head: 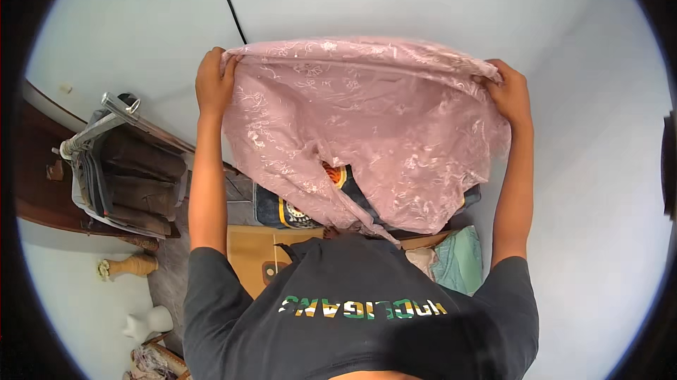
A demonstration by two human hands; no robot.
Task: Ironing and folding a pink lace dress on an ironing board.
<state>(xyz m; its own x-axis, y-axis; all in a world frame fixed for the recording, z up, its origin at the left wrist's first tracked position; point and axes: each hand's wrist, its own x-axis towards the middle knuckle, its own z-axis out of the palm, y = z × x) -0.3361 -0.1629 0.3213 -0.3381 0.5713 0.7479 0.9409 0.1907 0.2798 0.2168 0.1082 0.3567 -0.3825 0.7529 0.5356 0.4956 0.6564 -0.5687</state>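
A pink cloth with pale embroidered flowers (370, 110) hangs spread between my two hands, its upper edge stretched nearly level. My left hand (214, 83) grips the upper left corner between thumb and fingers. At the upper right corner my right hand (510, 91) pinches the gathered edge. The cloth's lower part falls in loose folds towards my dark shirt, with a gap near the middle. Behind it a dark patterned textile with yellow bands (288, 213) is partly hidden.
Dark clothes (137, 173) hang on a metal rack at left. Below the cloth are a brown board or box (246, 245) and a green cloth (460, 258) in a container. A wicker-like vase (132, 266) and a white object (151, 323) stand lower left. A black cable (231, 1) runs down the wall.
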